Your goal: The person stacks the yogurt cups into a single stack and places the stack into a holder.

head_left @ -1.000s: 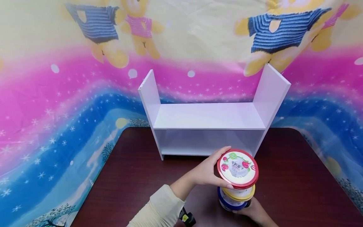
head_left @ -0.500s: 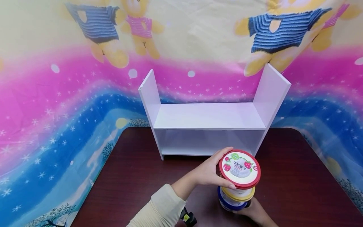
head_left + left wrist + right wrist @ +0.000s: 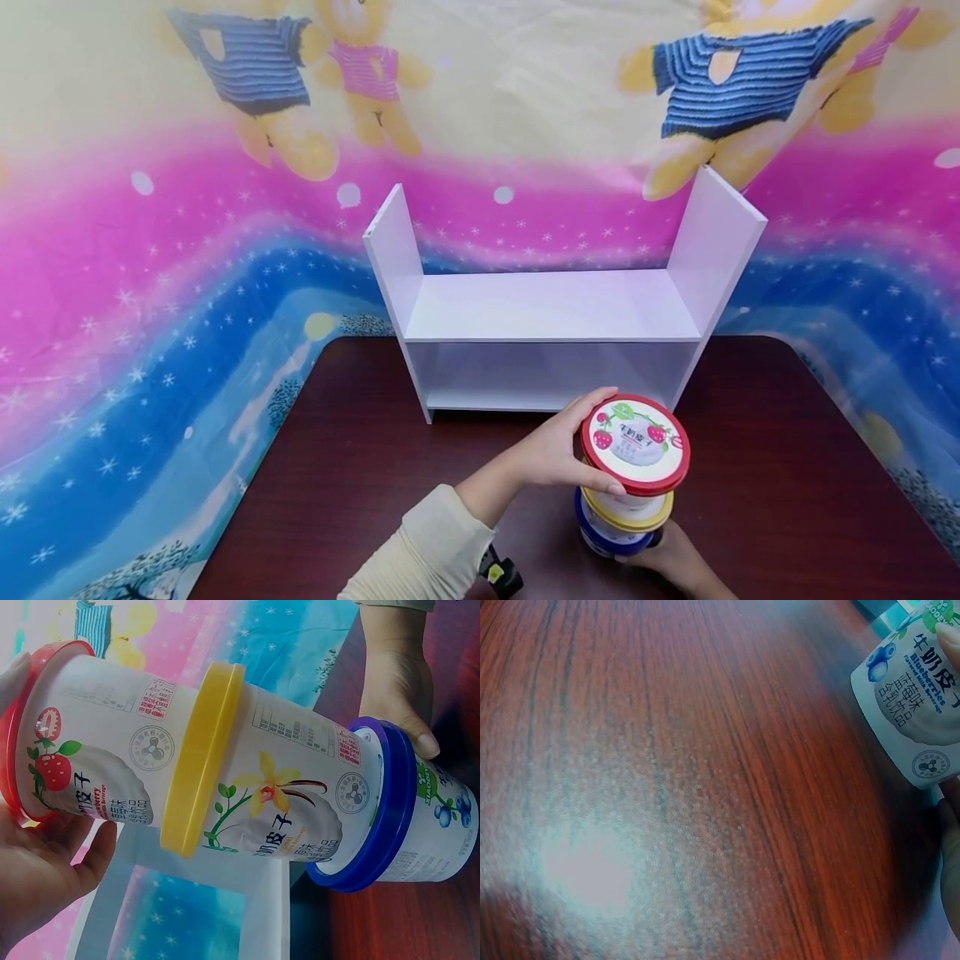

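Observation:
Three paper tubs stand stacked near the table's front. At the top is a red-lidded strawberry tub (image 3: 636, 443), gripped near its lid between the thumb and fingers of my left hand (image 3: 555, 450). Under it sits a yellow-lidded tub (image 3: 277, 772) with a vanilla flower print. The blue-lidded blueberry tub (image 3: 427, 825) is the lowest, and my right hand (image 3: 678, 560) grips its side. In the right wrist view only part of the blueberry tub (image 3: 922, 697) shows, at the upper right edge. The stack leans slightly, its tubs not quite in line.
A white two-tier shelf (image 3: 555, 307) stands at the back of the dark wooden table (image 3: 337, 500). Behind it hangs a backdrop (image 3: 525, 108) printed with bears. A black strap-like device (image 3: 501, 575) shows at my left wrist, below the sleeve.
My left hand and the red-lidded tub have shifted slightly to the right, over the yellow-lidded tub. The right hand and the lower tubs have stayed nearly still.

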Tool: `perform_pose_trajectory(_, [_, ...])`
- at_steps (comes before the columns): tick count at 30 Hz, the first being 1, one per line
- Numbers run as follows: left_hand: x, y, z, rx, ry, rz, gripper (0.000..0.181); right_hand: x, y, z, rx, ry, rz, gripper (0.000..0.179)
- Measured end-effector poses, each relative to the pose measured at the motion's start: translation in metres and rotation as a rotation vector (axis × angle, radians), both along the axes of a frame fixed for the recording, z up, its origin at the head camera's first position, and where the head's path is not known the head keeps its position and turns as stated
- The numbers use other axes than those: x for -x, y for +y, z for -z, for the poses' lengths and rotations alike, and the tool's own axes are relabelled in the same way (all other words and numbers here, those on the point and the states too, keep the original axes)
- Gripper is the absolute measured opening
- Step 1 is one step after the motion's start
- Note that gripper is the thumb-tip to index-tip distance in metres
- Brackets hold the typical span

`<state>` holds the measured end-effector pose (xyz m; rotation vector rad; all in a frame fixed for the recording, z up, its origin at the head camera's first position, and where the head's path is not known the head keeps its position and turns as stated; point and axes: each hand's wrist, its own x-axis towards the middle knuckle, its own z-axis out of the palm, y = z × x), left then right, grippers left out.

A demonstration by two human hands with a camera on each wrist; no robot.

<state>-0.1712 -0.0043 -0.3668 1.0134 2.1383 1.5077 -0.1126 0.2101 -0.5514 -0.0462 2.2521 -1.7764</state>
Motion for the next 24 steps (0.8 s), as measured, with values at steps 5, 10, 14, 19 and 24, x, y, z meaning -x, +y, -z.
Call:
perform_pose_trajectory(5, [0.0007, 0.0020, -0.0004, 0.022, 0.001, -0.009, 0.090, -0.0001, 0.0005, 0.0016, 0.017, -0.011, -0.001, 0.072])
perform_pose_trajectory(10, [0.0016, 0.0045, -0.0009, 0.037, -0.004, -0.011, 0.089, 0.0002, 0.0007, 0.0022, 0.027, -0.002, -0.009, 0.072])
perform_pose_trajectory(14, [0.0020, 0.0051, -0.0013, 0.038, -0.010, -0.005, 0.088, -0.0001, 0.0004, 0.0010, 0.033, -0.005, -0.016, 0.071])
perform_pose_trajectory(19, [0.0029, 0.0057, -0.0017, 0.035, -0.026, 0.009, 0.087, 0.0000, 0.0005, -0.0001, 0.028, 0.011, -0.027, 0.070])
perform_pose_trajectory(24, [0.0033, 0.0063, -0.0020, 0.042, -0.020, 0.009, 0.088, 0.0007, 0.0007, 0.0001, 0.056, 0.059, -0.052, 0.070])
